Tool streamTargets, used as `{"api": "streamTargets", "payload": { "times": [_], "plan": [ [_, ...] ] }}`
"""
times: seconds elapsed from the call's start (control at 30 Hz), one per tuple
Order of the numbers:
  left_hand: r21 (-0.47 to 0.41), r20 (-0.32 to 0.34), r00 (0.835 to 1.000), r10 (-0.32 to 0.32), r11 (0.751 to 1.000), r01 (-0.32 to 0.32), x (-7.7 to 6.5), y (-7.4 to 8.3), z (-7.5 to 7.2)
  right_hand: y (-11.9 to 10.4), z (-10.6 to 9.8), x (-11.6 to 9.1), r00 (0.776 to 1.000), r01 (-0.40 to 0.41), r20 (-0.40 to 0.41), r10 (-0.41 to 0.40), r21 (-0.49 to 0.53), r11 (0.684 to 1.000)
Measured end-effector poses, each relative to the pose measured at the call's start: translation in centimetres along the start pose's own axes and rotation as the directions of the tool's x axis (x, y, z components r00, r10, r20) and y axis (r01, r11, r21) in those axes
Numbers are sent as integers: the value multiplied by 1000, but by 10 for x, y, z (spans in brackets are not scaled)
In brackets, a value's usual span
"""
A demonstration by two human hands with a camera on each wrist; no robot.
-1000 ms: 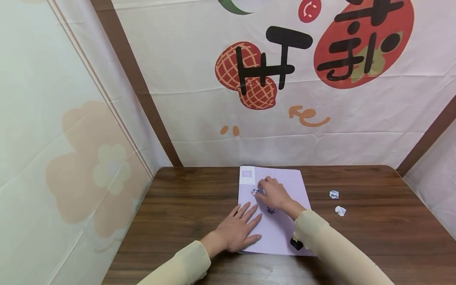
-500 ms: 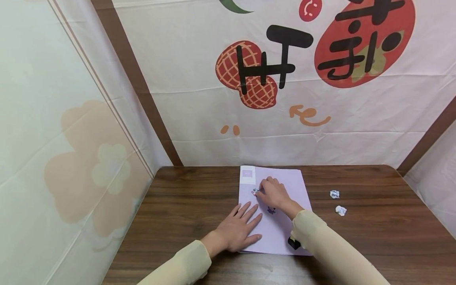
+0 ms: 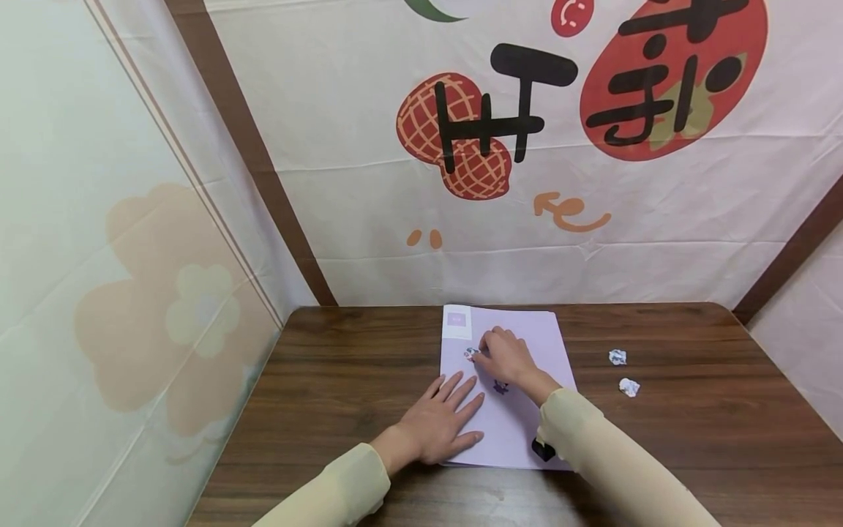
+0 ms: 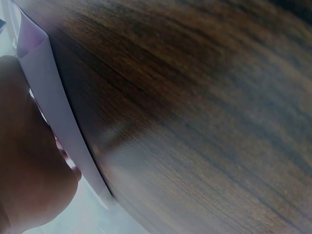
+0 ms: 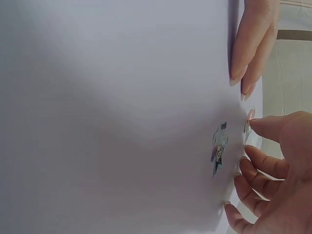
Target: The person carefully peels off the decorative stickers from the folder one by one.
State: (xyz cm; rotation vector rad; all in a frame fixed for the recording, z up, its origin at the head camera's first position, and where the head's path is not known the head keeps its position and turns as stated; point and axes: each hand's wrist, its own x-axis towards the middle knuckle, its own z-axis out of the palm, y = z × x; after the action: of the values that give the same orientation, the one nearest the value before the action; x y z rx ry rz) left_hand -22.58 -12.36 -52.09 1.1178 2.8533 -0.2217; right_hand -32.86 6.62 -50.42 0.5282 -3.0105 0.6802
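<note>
A flat light purple folder (image 3: pixel 520 432) lies on the wooden table. My left hand (image 3: pixel 435 427) rests spread on its left side, fingers straight. Near the upper left of the folder is a small colourful cartoon sticker (image 3: pixel 470 355). My right hand (image 3: pixel 508 359) is bent over it, thumb and index fingertip at the sticker's edge; in the right wrist view the thumb (image 5: pixel 268 127) touches the sticker. A second, darker cartoon sticker (image 3: pixel 500 387) sits below the right hand, flat on the folder. Part of the first sticker is hidden by the fingers.
Two small crumpled bluish-white scraps (image 3: pixel 628 387) lie on the table to the right of the folder. A white label (image 3: pixel 456 322) marks the folder's top left corner. Behind the table (image 3: pixel 342 366) hangs a printed cloth (image 3: pixel 356 205).
My right thumb and index finger have come closer together at the sticker, and the right forearm has shifted slightly left. The left hand stays in place.
</note>
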Motion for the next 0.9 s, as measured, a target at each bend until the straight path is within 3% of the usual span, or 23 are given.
{"api": "streamTargets", "payload": {
  "times": [0.9],
  "plan": [
    [-2, -9, 1000, 12, 1000, -12, -8, 3, 0, -4, 1, 0, 991, -117, 68, 111, 95, 989]
  ]
}}
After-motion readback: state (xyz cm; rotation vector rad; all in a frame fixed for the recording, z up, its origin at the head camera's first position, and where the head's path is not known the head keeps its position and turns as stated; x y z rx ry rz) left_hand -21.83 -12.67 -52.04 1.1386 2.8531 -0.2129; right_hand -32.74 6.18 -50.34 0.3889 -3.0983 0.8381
